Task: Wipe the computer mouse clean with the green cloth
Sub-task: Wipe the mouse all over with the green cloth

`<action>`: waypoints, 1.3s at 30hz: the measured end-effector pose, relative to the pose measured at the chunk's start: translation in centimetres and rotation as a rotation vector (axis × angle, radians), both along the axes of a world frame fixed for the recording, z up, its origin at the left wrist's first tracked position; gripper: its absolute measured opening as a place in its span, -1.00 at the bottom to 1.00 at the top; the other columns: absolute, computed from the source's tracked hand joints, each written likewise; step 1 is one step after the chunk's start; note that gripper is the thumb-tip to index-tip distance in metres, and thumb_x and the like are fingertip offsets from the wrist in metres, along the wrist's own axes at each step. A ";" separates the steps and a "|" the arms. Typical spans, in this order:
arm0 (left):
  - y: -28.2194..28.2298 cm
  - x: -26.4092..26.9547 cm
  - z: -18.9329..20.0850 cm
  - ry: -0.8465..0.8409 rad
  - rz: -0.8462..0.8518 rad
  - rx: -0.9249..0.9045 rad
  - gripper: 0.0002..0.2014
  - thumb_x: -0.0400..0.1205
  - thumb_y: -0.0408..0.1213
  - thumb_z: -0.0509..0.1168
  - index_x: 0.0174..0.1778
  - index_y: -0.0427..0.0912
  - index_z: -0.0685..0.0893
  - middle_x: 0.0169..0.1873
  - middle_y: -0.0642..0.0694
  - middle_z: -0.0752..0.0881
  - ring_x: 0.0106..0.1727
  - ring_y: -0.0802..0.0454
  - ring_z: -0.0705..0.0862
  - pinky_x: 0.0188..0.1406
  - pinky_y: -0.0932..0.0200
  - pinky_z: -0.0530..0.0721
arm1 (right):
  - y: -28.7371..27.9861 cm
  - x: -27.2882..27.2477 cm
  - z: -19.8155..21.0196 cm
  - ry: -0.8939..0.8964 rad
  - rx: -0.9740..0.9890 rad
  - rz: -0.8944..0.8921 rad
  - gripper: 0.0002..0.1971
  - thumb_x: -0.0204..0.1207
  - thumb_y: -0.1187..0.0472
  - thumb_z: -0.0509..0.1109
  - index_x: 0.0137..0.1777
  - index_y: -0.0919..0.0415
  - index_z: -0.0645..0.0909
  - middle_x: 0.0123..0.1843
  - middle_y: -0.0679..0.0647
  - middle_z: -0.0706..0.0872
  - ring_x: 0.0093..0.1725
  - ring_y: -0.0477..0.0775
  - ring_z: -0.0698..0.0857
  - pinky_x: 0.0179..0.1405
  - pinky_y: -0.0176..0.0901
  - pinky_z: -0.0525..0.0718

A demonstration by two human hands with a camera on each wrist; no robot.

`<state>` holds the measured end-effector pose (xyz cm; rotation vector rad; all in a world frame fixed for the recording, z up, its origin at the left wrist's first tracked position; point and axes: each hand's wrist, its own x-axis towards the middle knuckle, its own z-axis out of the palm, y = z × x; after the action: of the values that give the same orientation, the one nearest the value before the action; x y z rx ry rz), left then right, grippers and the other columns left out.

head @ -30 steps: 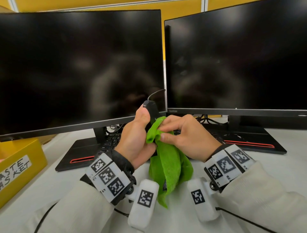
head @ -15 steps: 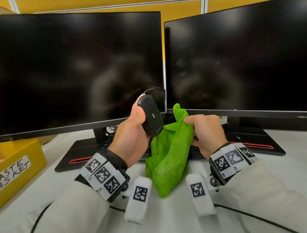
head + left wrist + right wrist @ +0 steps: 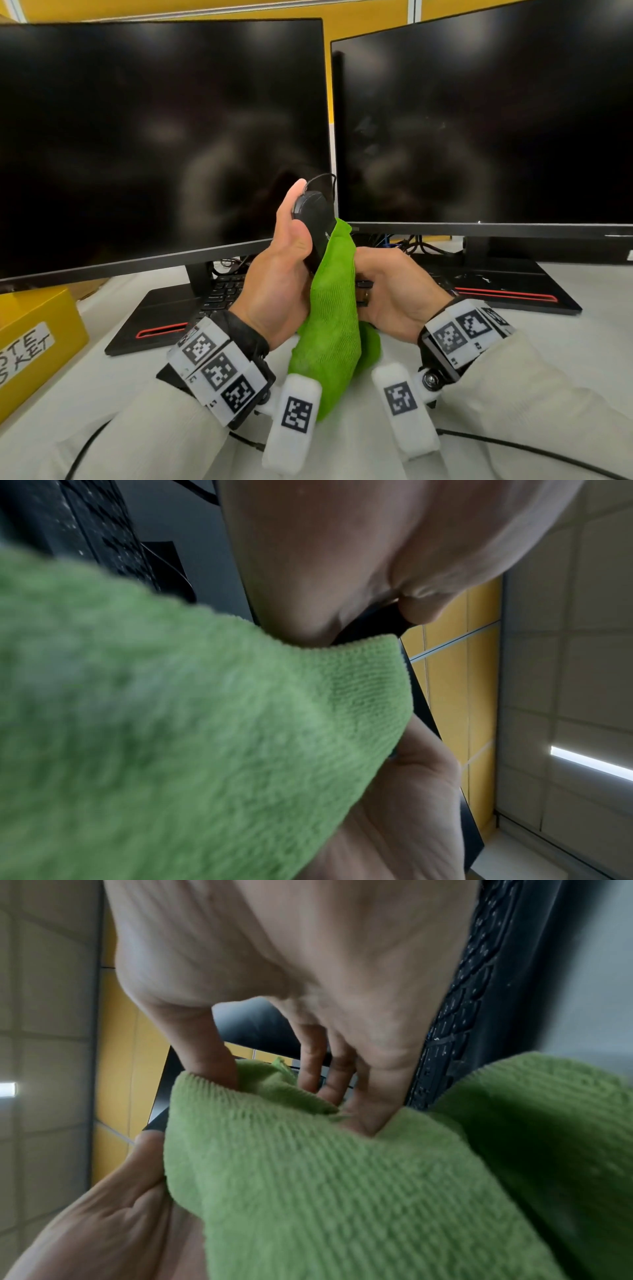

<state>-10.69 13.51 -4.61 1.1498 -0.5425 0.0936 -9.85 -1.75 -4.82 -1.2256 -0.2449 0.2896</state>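
Both forearms reach forward over the white desk [image 3: 565, 308], wrists close together, each wearing a band of printed markers. The left hand [image 3: 274, 284] is raised with its thumb pointing up and its palm turned toward the right; thumb and curled fingers clamp the black computer mouse [image 3: 317, 222], which stands nearly upright, lifted clear of the desk in front of the gap between the left monitor [image 3: 154, 137] and the right monitor [image 3: 479, 120], its cable [image 3: 322, 178] looping off the top end. The right hand [image 3: 394, 291] lies lower, palm toward the left, just beside the left hand. Its fingers [image 3: 339, 1080] are bent into the folds of the green cloth [image 3: 332, 308] and its thumb is buried in the fabric, so the cloth is gripped between them. The cloth's upper corner lies against the lower right flank of the mouse, and its remainder hangs down between the two wrists to the desk. Behind the hands a black keyboard [image 3: 222, 291] is partly hidden. A yellow box [image 3: 34, 329] with a handwritten label sits at the far left.
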 end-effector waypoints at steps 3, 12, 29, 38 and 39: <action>-0.1 0.0 -0.2 -0.025 0.005 0.025 -0.41 0.74 -0.06 0.12 0.75 0.30 0.31 0.65 -0.14 0.58 0.69 -0.25 0.50 0.75 -0.38 0.35 | -0.6 0.0 0.0 0.033 0.118 0.143 -0.54 0.32 0.27 0.34 0.26 0.29 0.55 0.12 0.33 0.56 0.08 0.34 0.54 0.24 0.24 0.57; -0.6 0.0 0.0 -0.067 -0.056 -0.020 -0.37 0.72 -0.17 0.13 0.79 0.16 0.29 0.61 -0.04 0.61 0.49 -0.07 0.65 0.67 -0.15 0.52 | 0.2 0.1 -0.3 -0.101 0.145 0.148 -0.49 0.43 0.38 0.40 0.43 0.41 0.59 0.45 0.61 0.53 0.23 0.46 0.63 0.44 0.58 0.45; 0.0 0.2 -0.4 -0.091 0.028 0.084 -0.43 0.80 -0.09 0.06 0.79 0.16 0.25 0.75 -0.21 0.43 0.77 -0.31 0.37 0.80 -0.38 0.22 | 0.3 1.1 -1.4 -0.162 0.141 0.008 -0.43 0.36 0.40 0.42 0.40 0.57 0.51 0.19 0.49 0.61 0.17 0.38 0.56 0.49 0.53 0.42; -1.0 -0.5 -0.6 -0.098 -0.032 0.097 -0.42 0.81 -0.11 0.02 0.82 0.03 0.25 0.58 -0.14 0.64 0.68 -0.21 0.51 0.80 -0.24 0.31 | 1.1 0.7 -1.2 -0.072 0.344 0.066 -0.20 0.11 0.38 0.57 0.42 0.40 0.41 0.25 0.24 0.42 0.23 0.36 0.39 0.38 0.45 0.41; -1.1 -0.6 -0.6 -0.099 -0.045 0.091 -0.42 0.81 -0.11 0.02 0.82 0.03 0.24 0.50 -0.10 0.70 0.62 -0.14 0.59 0.77 -0.19 0.37 | 1.2 0.6 -1.2 -0.067 0.361 0.070 -0.14 0.09 0.35 0.60 0.46 0.39 0.38 0.27 0.23 0.41 0.24 0.36 0.38 0.45 0.47 0.37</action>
<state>-11.29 12.43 -5.22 1.2252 -0.6657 0.0882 -9.20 -0.51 -5.97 -0.8713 -0.3817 0.2521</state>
